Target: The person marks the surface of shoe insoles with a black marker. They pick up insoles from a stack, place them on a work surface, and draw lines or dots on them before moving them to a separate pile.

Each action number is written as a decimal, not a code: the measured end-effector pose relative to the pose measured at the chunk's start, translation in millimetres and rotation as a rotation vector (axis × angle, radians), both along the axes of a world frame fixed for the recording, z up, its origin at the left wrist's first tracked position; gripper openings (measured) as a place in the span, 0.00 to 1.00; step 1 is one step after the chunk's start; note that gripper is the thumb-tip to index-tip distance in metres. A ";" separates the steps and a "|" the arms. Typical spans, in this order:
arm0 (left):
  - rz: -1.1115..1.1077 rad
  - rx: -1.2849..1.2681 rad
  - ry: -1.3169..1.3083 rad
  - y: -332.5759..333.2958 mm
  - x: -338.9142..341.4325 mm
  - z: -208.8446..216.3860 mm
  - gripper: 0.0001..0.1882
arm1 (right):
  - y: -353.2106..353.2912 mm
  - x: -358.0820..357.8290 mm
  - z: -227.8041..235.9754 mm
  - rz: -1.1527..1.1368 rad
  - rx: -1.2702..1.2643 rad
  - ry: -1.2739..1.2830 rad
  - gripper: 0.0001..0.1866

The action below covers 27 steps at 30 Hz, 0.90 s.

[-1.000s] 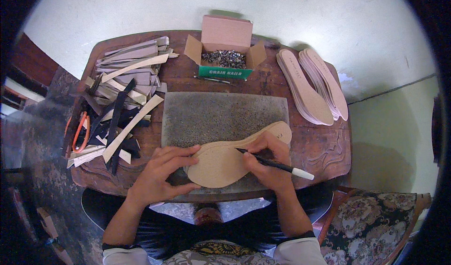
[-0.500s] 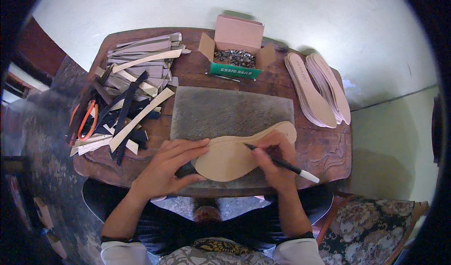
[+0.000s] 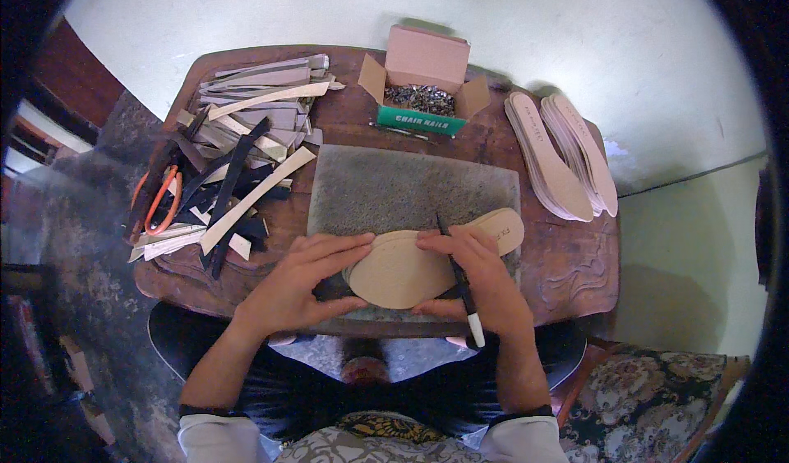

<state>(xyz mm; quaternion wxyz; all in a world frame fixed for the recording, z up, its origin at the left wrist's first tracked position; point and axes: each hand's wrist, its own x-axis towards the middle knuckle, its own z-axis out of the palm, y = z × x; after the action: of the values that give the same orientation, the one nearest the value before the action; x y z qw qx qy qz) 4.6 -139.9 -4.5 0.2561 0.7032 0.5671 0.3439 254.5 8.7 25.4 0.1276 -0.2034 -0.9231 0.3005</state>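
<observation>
Spread the left hand (image 3: 300, 286) over the wide near end of the tan insole (image 3: 403, 270), fingers fanned and pressing down. Pinched a black, white-ended pen (image 3: 459, 282) in the right hand (image 3: 472, 278), tip pointing away at the insole's narrow waist, with the spare fingertips resting on the sole too. Kept the insole flat on the grey pad (image 3: 394, 188), long end pointing right, at the near edge of the wooden table (image 3: 567, 274).

Judged best, for a clean line, to bear down firmly with the spread hand against any slipping on the pad — and to keep the pen tip steady and close to upright, turning the wrist rather than the sole. Called for care near the left fingertips, close beside the pen.

Further out, left a heap of pale and black strips (image 3: 246, 134) on the left with an orange-handled tool (image 3: 160, 200) at its edge, an open cardboard box of nails (image 3: 423, 77) at the far side, and a stack of insoles (image 3: 559, 155) on the right — well apart from the pad.
</observation>
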 end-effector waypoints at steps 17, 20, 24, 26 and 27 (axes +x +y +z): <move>0.005 -0.045 -0.056 -1.1 -2.0 -2.1 0.33 | 7.5 -3.2 -0.4 -0.012 -0.116 0.060 0.44; 0.008 -0.037 -0.091 -1.3 -1.2 -3.9 0.32 | 9.1 -0.8 -2.5 0.008 -0.150 0.049 0.45; 0.024 -0.040 -0.082 -2.7 -0.2 -4.5 0.31 | 8.5 -2.8 0.8 -0.001 -0.156 0.050 0.45; 0.033 -0.051 -0.062 -3.0 0.8 -4.6 0.31 | 8.5 -2.7 1.2 -0.010 -0.166 0.061 0.45; 0.037 -0.048 -0.065 -2.8 1.4 -3.7 0.31 | 8.9 -2.2 -0.1 -0.016 -0.176 0.069 0.45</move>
<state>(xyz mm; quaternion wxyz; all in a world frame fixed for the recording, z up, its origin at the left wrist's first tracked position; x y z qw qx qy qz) 6.0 -142.8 -8.2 0.2845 0.6746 0.5797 0.3575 252.2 17.6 25.3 0.1433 -0.2107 -0.8865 0.3861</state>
